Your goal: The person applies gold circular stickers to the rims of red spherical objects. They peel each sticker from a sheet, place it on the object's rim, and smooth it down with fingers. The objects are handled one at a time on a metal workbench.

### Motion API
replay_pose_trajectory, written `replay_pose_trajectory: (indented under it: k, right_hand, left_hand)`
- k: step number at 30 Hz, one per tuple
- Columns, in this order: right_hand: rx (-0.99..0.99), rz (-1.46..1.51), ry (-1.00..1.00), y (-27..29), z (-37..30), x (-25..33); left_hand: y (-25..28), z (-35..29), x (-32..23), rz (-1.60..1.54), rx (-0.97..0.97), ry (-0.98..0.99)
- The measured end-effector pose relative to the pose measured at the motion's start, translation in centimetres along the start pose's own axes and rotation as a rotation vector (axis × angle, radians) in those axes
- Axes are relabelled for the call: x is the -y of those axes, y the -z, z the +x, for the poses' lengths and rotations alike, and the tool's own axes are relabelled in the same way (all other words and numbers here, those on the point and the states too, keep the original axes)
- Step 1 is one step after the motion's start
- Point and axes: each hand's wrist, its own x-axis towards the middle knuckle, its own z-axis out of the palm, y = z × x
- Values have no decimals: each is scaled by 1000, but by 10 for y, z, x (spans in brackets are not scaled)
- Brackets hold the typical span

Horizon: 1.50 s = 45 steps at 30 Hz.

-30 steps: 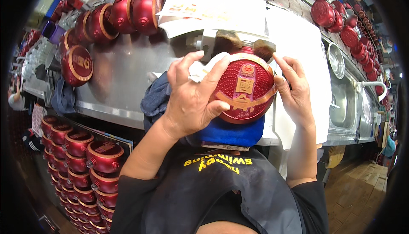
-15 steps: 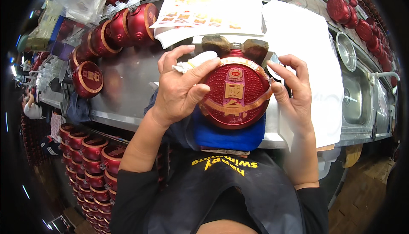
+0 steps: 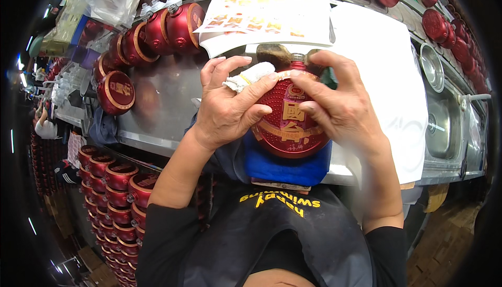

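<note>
A round, flat red bottle (image 3: pixel 269 112) with gold characters rests tilted on a folded blue cloth (image 3: pixel 287 170), its neck between two worn dark blocks (image 3: pixel 273 55). Along its upper rim runs a gold strip (image 3: pixel 285 75). My left hand (image 3: pixel 222 109) is closed, with a rolled white cloth (image 3: pixel 250 78) bound in yellow among its fingers; whether it wraps a finger I cannot tell. The left index fingertip presses the strip. Opposite, my right hand (image 3: pixel 349 106) leans over the bottle, its index fingertip on the strip and thumb above the face. Its other fingers curl near the neck.
A printed sticker sheet (image 3: pixel 266 12) lies beyond the bottle. Several finished red bottles (image 3: pixel 116 92) line the metal bench at left, and more are stacked below (image 3: pixel 119 177). White sheeting (image 3: pixel 387 93) covers the right side, beside a sink (image 3: pixel 442 125) and metal bowl (image 3: pixel 432 67).
My right hand has moved left from the bottle's right edge onto its upper rim, close to the left fingertips. The strip's loose right end no longer shows beside it.
</note>
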Motion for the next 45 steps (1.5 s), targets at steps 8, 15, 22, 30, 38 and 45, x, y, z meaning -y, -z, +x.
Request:
replay_pose_trajectory:
  k: [8,15,22,30,38,45]
  right_hand:
    - [-38,80,-174,13,-13,-17]
    - [-64,506,-495,3,-53,-15]
    - [-159,476,-427,3,-52,-11]
    - [-152,127,-122,8,-42,-13]
    - [-146,283,-193,10,-51,-12]
    - [-110,258,-117,13,-58,-12]
  left_hand:
    - [8,9,2,77,57,-99]
    - [1,37,-7,34,132,-228]
    - [2,51,-7,-19,177,-217]
    - [-8,51,-6,-90,193,-186]
    - [-4,55,-7,-61,257,-180]
    - [0,59,-9,-46,285,-192]
